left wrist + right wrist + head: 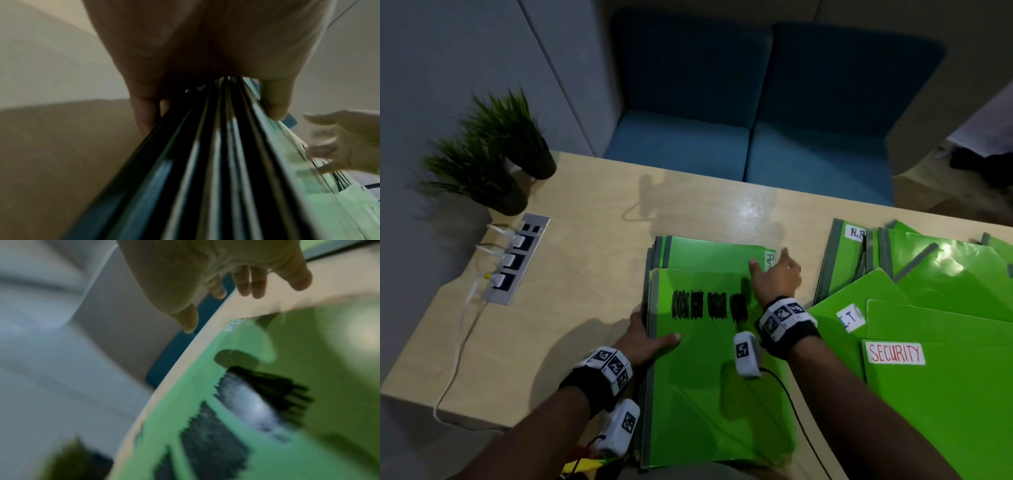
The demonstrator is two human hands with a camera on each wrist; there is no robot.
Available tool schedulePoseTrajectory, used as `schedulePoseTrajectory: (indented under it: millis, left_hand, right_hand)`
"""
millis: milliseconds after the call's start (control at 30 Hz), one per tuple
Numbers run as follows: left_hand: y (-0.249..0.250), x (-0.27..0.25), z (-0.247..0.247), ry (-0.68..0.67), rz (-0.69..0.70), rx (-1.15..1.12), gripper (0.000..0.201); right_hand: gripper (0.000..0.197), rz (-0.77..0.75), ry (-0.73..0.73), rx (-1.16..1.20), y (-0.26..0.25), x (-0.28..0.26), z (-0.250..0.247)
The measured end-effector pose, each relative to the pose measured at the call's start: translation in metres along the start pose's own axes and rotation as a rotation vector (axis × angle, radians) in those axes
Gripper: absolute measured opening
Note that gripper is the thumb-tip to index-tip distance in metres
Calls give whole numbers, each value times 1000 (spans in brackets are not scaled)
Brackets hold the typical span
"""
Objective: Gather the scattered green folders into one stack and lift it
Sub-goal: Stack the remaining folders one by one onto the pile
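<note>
A stack of green folders [709, 377] lies on the wooden table in front of me, its top cover bearing black scribbles. My left hand [650, 337] grips the stack's left edge, thumb on top and fingers under it; the left wrist view shows the folder edges [216, 162] fanning out from that grip. My right hand [774, 277] hovers with loose, spread fingers over the stack's far right corner, holding nothing. More green folders [935, 308] lie scattered at the right, labelled "H.R", "I.T" and "SECURITY". The top cover [267, 402] fills the right wrist view, blurred.
Two potted grass plants [493, 154] stand at the table's far left corner. A power strip [517, 260] with white plugs and a trailing cable sits set into the table [592, 246] on the left. A blue sofa [750, 144] stands beyond the far edge.
</note>
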State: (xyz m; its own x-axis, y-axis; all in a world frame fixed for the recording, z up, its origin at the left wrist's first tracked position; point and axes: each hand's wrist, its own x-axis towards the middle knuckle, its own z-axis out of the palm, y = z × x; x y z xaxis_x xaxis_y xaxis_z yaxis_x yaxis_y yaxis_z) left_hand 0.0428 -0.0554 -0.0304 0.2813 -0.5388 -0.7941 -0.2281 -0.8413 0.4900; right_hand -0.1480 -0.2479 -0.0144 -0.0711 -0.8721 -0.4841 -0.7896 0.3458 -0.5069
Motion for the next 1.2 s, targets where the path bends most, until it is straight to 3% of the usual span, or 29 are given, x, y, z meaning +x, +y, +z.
schedulePoseTrajectory:
  millis: [67, 167, 267, 367, 500, 633, 733, 833, 967, 1067, 1200]
  left_hand:
    - [2, -1, 1, -2, 11, -27, 121]
    - [3, 1, 0, -4, 25, -137, 134]
    - [1, 2, 1, 53, 23, -242, 134]
    - [5, 2, 8, 114, -5, -270, 122]
    - [6, 1, 12, 198, -26, -142, 115]
    - [5, -2, 13, 212, 18, -148, 106]
    - [4, -2, 14, 235, 38, -121, 99]
    - [2, 3, 14, 240, 34, -73, 95]
    - [8, 0, 16, 289, 28, -29, 81]
    - [10, 1, 18, 322, 15, -13, 73]
    - [11, 1, 19, 326, 4, 8, 75]
  right_hand:
    - [87, 153, -65, 193, 13, 2, 11]
    - [89, 151, -90, 229, 24, -6, 22]
    - [84, 109, -117, 295, 22, -11, 23]
    - [88, 38, -129, 145, 25, -8, 19]
    - [57, -94, -207, 64, 34, -10, -24]
    - [40, -194, -61, -65, 80, 3, -100]
    - [42, -130, 57, -138, 133, 8, -160]
    - [59, -78, -9, -155, 180, 2, -198]
    - [85, -175, -137, -642, 225, 0, -204]
    - [74, -254, -94, -805, 231, -2, -193]
    - [69, -263, -156, -861, 220, 6, -193]
